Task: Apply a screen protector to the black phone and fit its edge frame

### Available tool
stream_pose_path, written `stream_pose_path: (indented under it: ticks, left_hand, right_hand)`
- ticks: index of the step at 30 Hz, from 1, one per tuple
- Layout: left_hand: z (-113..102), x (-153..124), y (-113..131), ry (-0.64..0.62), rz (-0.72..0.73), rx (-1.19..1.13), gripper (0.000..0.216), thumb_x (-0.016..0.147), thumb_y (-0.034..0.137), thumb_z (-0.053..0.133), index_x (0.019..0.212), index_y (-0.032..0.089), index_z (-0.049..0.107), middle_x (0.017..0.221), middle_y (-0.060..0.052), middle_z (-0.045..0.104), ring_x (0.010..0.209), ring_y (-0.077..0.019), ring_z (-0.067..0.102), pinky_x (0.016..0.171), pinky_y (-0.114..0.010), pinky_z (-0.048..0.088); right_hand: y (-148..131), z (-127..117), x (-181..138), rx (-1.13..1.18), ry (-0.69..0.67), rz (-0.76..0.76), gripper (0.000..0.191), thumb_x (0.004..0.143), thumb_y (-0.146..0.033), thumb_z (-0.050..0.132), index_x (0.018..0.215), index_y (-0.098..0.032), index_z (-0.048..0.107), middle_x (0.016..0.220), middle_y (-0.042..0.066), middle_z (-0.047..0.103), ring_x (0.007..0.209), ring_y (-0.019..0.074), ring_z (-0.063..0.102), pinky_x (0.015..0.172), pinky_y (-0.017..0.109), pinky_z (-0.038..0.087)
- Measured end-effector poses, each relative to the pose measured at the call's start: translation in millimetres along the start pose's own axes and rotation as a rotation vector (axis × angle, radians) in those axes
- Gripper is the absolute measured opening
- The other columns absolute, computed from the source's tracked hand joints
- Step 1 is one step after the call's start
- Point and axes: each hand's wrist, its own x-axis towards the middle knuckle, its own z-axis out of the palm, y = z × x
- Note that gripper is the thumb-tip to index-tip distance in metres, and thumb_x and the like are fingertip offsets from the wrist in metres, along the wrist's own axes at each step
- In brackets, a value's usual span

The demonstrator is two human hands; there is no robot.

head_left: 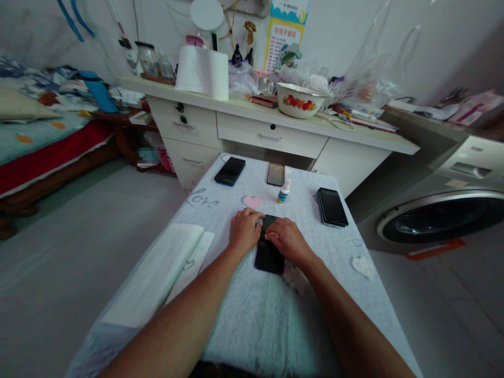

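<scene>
A black smartphone (270, 254) lies face up on the cloth-covered table, its long side pointing away from me. My left hand (244, 231) grips the phone's upper left edge, thumb towards the screen. Over the upper part of the screen, my right hand (289, 240) is closed with curled fingers pressed down. Whatever those fingers may hold is hidden, apart from a small pale bit at the fingertips. Just beyond the hands stands a small white spray bottle (284, 192) with a blue and yellow label. Behind it lies a brown-edged phone case (276, 174).
Another dark phone (230, 171) lies at the table's far left, and stacked phones (333, 207) lie at the right. White paper sheets (157, 273) cover the left side. Beyond stands a white desk (271, 134) bearing a floral bowl (300, 100); a washing machine (444, 184) is at right.
</scene>
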Motion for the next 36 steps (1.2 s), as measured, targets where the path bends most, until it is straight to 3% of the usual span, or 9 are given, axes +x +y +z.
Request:
stream_pose_path:
  ticks: [10, 18, 25, 36]
  left_hand:
    - [-0.1, -0.5, -0.7, 0.006, 0.015, 0.023, 0.023, 0.084, 0.024, 0.059, 0.105, 0.029, 0.068, 0.106, -0.002, 0.062, 0.101, -0.0217, 0.054, 0.086, -0.035, 0.04]
    - [-1.6, -0.8, 0.4, 0.003, 0.008, -0.002, 0.024, 0.084, 0.025, 0.059, 0.106, 0.03, 0.068, 0.107, -0.002, 0.062, 0.103, -0.0219, 0.054, 0.087, -0.035, 0.04]
    - [-2.8, -1.1, 1.6, -0.016, -0.004, -0.002, 0.025, 0.084, 0.025, 0.059, 0.107, 0.03, 0.068, 0.109, -0.003, 0.061, 0.104, -0.0218, 0.054, 0.09, -0.035, 0.04]
    - [-0.7, -1.2, 0.1, 0.004, 0.021, 0.004, 0.024, 0.084, 0.024, 0.058, 0.106, 0.028, 0.068, 0.106, -0.003, 0.062, 0.103, -0.022, 0.054, 0.089, -0.035, 0.04]
  right_hand:
    - [18.0, 6.6, 25.2, -0.111, 0.12, 0.172, 0.017, 0.09, -0.027, 0.055, 0.093, -0.022, 0.071, 0.092, 0.006, 0.065, 0.09, 0.0189, 0.054, 0.081, 0.028, 0.035]
    - [34.4, 5.6, 26.8, -0.119, 0.18, 0.295, 0.017, 0.089, -0.028, 0.055, 0.09, -0.02, 0.071, 0.091, 0.007, 0.065, 0.09, 0.0194, 0.055, 0.081, 0.028, 0.035]
    - [40.5, -0.5, 15.7, -0.083, 0.16, 0.275, 0.016, 0.088, -0.027, 0.056, 0.09, -0.02, 0.07, 0.09, 0.007, 0.065, 0.088, 0.0195, 0.055, 0.08, 0.029, 0.036]
    - [31.2, -6.3, -2.6, 0.018, 0.052, 0.12, 0.011, 0.087, -0.021, 0.058, 0.088, -0.018, 0.069, 0.088, 0.005, 0.064, 0.087, 0.0167, 0.055, 0.079, 0.026, 0.036]
